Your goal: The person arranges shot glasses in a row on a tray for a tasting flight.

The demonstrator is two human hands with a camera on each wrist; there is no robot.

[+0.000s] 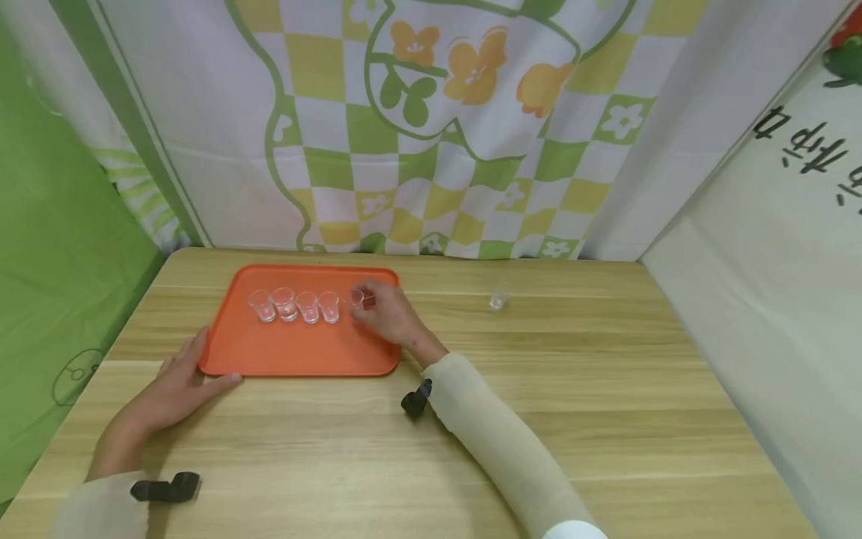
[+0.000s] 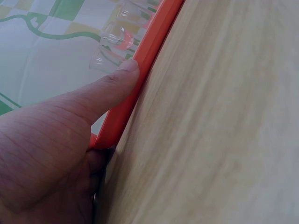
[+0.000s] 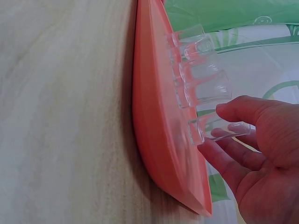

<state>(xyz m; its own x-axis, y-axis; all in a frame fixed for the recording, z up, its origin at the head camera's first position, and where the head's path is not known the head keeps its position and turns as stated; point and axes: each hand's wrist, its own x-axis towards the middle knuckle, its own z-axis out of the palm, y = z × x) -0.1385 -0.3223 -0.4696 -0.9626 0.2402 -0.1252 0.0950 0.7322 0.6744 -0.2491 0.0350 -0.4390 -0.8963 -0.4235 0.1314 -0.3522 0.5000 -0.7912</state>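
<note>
My right hand (image 1: 390,311) holds a small clear shot glass (image 3: 196,130) between thumb and fingers, over the right part of an orange tray (image 1: 303,355). Its base is close to the tray surface. Left of it, several similar shot glasses (image 1: 307,307) stand upright in a row on the tray. At the tray's front left corner, my left hand (image 1: 171,393) grips the edge. The thumb lies along the front rim and the fingers are at the left side, partly hidden in the left wrist view.
Another small clear glass (image 1: 498,299) stands on the wooden table (image 1: 572,419), right of the tray. A patterned curtain (image 1: 431,172) hangs behind the table's back edge. A green cloth (image 1: 60,224) is at the left and a pale wall sheet (image 1: 761,277) at the right.
</note>
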